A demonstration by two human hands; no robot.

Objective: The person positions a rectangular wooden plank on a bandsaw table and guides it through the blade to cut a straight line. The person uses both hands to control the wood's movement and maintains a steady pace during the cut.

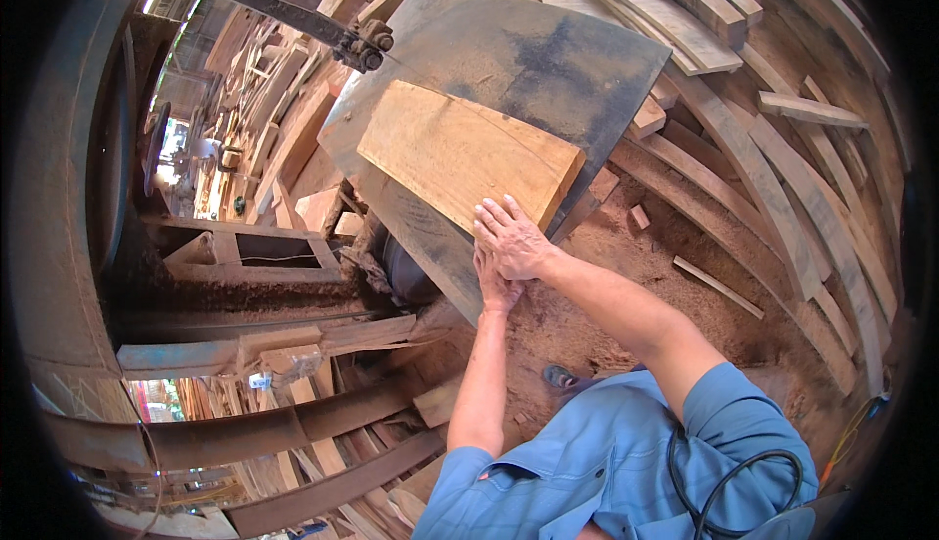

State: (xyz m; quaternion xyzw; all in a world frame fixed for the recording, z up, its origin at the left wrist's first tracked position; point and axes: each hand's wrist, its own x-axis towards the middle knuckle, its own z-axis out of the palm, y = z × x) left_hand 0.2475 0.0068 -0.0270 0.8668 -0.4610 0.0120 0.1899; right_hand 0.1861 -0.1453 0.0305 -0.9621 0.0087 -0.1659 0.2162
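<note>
A thick, pale wooden board [460,149] lies flat on the tilted grey metal saw table [587,61]. A dark line runs lengthwise along its far side. My right hand [514,240] rests at the board's near edge, close to its right end, with fingers stretched out over the top. My left hand [496,286] is just below it, against the same edge; its visible fingers are straight, the others hidden behind my right hand. Past the board's far left corner hangs the saw's metal blade guide [362,46].
The saw's large metal frame [73,198] stands on the left. Curved timber offcuts [743,188] are piled on the right, with more planks [675,22] behind the table. Sawdust and a thin stick [719,288] lie on the floor. A dark round machine part [406,271] sits under the table.
</note>
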